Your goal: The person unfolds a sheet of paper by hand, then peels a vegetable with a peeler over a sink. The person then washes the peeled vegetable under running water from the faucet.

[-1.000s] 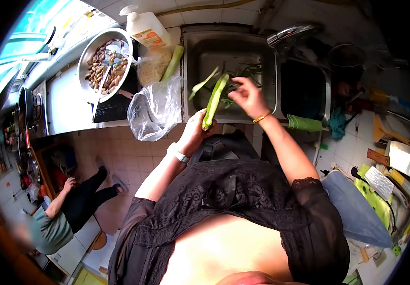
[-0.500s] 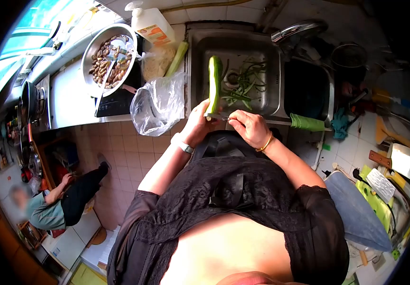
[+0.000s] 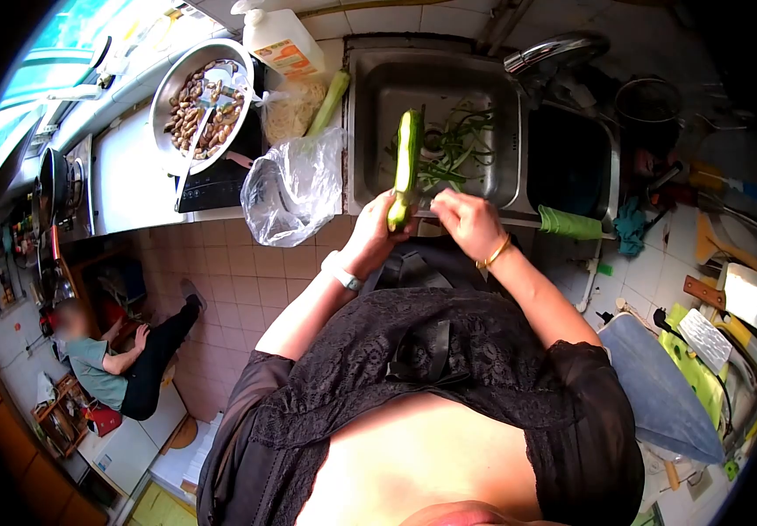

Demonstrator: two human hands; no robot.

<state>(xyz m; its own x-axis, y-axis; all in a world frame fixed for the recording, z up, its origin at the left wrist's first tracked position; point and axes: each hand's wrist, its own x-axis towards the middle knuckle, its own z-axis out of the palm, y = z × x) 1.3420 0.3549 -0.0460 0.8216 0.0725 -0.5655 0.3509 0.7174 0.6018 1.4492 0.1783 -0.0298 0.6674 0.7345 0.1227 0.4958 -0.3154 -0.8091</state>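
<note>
My left hand is closed around the lower end of a long green cucumber, held upright over the near edge of the sink. A pale strip runs down its side. My right hand is closed just to the right of it, apart from the cucumber. A small metal peeler is in its fingers, mostly hidden by the hand. Green peelings lie in the steel sink beyond both hands.
A steel pan of brown beans or nuts stands left on the counter, beside a plastic bag, another green vegetable and a white jug. The faucet is at the back right. A seated person is at the far left.
The cucumber has turned and tilted slightly right, showing its pale strip. My right hand has moved away from it, taking the peeler off its lower end. The seated person has shifted posture.
</note>
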